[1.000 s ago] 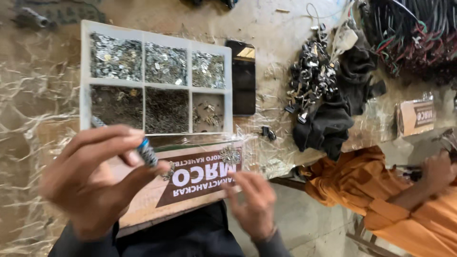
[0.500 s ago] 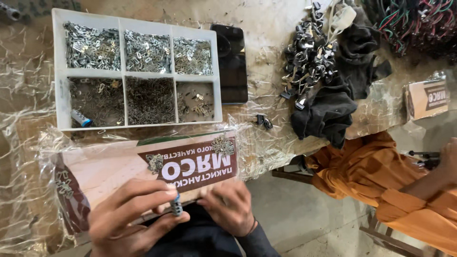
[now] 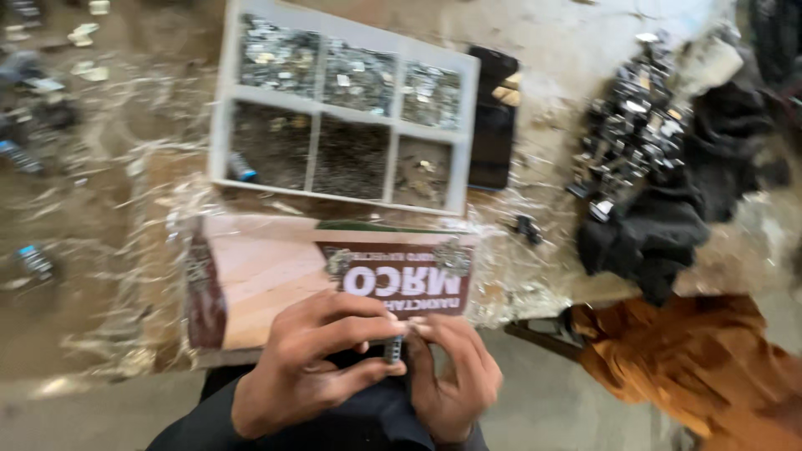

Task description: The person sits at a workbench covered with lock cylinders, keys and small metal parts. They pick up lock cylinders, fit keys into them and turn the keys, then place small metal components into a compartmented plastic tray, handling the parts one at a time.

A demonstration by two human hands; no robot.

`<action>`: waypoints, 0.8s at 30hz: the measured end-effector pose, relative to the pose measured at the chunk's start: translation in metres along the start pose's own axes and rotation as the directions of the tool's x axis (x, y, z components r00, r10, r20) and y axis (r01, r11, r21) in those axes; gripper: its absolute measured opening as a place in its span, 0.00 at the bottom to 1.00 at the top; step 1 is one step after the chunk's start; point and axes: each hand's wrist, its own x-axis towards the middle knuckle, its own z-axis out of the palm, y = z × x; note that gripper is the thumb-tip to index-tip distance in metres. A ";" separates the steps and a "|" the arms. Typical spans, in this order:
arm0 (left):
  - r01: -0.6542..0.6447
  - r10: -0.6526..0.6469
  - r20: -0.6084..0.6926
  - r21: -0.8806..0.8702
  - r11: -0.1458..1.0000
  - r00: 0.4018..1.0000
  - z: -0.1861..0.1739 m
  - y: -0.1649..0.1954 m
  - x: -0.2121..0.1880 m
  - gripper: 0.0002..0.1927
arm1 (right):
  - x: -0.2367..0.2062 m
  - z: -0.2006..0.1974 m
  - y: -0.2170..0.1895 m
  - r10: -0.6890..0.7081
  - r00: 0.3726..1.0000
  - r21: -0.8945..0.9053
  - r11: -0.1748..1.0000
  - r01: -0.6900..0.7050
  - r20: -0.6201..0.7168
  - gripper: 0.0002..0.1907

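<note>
My left hand (image 3: 313, 367) and my right hand (image 3: 451, 372) meet close to my body, below the table edge. Between their fingertips they pinch a small dark cylindrical part with a blue end (image 3: 393, 349). Just above the hands lies a flat cardboard box (image 3: 276, 271) with a printed label. Behind it stands a white divided tray (image 3: 347, 113) with six compartments of small metal pieces; one similar blue-tipped part (image 3: 242, 169) lies in its lower left compartment. The picture is motion-blurred.
A black phone (image 3: 493, 117) lies right of the tray. A pile of metal clips (image 3: 631, 125) and dark cloth (image 3: 647, 225) sit further right. Another person in orange clothing (image 3: 702, 367) is at lower right. Loose parts (image 3: 33, 259) lie on the left of the table.
The left hand has come down from the tray to my lap, carrying the small part; both hands now pinch it together. The view has shifted right and blurred.
</note>
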 end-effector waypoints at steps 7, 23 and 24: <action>0.096 -0.096 -0.019 -0.019 0.995 0.995 -0.008 0.001 -0.007 0.23 | 0.011 0.016 -0.021 -0.180 0.983 0.045 0.983 0.181 -0.020 0.13; 0.045 -0.046 -0.030 -0.038 0.998 0.998 -0.018 -0.003 -0.014 0.23 | 0.005 0.024 -0.018 -0.249 0.968 -0.095 0.964 0.250 0.023 0.09; 0.033 -0.034 -0.025 -0.032 0.999 0.999 -0.019 -0.003 -0.015 0.23 | 0.005 0.026 -0.016 -0.255 0.967 -0.112 0.961 0.254 0.008 0.09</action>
